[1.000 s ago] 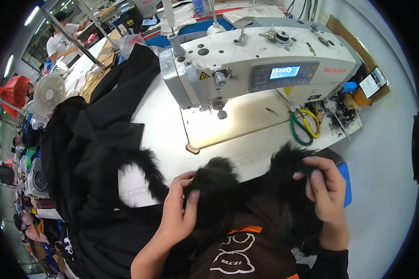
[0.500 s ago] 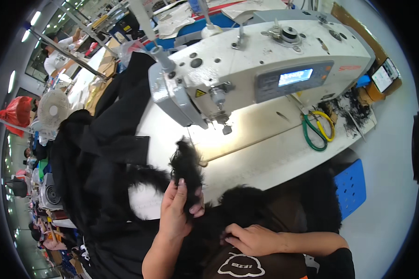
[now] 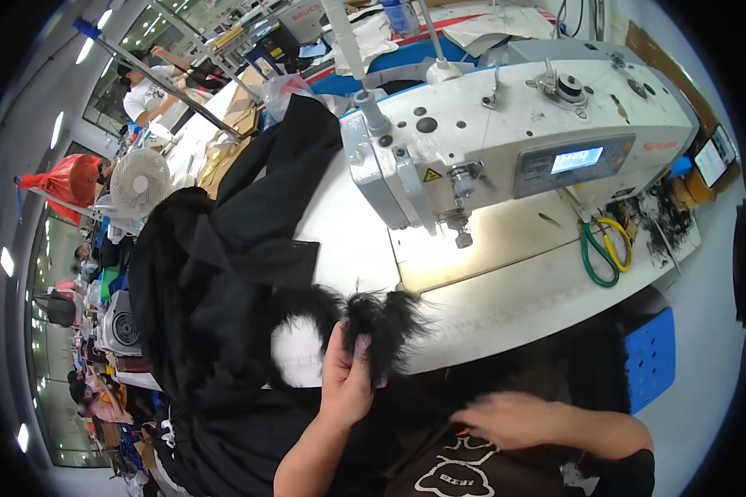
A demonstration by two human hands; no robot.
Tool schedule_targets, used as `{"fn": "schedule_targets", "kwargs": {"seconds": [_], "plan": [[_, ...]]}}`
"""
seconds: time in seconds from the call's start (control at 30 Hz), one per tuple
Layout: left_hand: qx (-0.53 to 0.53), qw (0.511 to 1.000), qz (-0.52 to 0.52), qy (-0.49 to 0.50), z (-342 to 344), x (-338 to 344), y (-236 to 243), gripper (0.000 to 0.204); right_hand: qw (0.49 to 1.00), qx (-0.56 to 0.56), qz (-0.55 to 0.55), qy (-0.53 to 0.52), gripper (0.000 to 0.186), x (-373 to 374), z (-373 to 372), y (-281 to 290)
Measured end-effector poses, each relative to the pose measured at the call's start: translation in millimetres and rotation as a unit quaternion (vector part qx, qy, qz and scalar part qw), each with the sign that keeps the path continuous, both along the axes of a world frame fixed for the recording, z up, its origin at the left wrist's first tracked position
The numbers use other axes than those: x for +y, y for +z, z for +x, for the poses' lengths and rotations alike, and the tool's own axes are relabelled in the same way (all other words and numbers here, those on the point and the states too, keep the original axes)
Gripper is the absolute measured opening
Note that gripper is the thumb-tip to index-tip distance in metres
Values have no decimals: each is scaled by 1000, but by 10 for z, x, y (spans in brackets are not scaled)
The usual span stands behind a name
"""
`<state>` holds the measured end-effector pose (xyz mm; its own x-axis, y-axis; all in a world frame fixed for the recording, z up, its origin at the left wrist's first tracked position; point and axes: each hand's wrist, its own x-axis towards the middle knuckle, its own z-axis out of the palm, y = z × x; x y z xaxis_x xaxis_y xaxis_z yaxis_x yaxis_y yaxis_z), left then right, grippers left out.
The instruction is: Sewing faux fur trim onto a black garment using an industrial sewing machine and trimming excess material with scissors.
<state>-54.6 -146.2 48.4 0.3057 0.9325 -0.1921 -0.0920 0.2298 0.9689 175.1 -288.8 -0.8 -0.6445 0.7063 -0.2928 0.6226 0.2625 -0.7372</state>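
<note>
My left hand [image 3: 348,385] is closed on a strip of black fur trim [image 3: 385,331], thumb in front, raised over the front edge of the white table. A loop of the same fur runs leftward to a large black garment [image 3: 215,265] heaped along the table's left side. Low on the right, my right hand [image 3: 506,420] lies over dark brown cloth [image 3: 439,464] with a white line drawing. Motion smears its fingers, so whether they grip anything is unclear. Behind the fur stands a white sewing machine [image 3: 506,132], its lit needle area apart from both hands.
Green-and-yellow-handled scissors [image 3: 605,253] lie right of the machine, beside black fluff [image 3: 659,228]. A phone [image 3: 711,161] leans at the far right. A blue perforated plastic panel [image 3: 651,360] is below. A white fan [image 3: 139,182] and other people are at the left.
The view has shifted, so the machine appears farther right. The fur in my left hand has turned and fanned out to the right. My right hand has moved and is now blurred.
</note>
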Motion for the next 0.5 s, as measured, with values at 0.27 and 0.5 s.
{"fn": "schedule_targets", "kwargs": {"seconds": [0.27,0.5], "plan": [[81,992,-1,-101,79,-143,-11,22,825,322,157,-436,28,817,59,761],[62,979,31,-191,157,-122,-61,14,834,356,120,-404,20,779,38,508]]}}
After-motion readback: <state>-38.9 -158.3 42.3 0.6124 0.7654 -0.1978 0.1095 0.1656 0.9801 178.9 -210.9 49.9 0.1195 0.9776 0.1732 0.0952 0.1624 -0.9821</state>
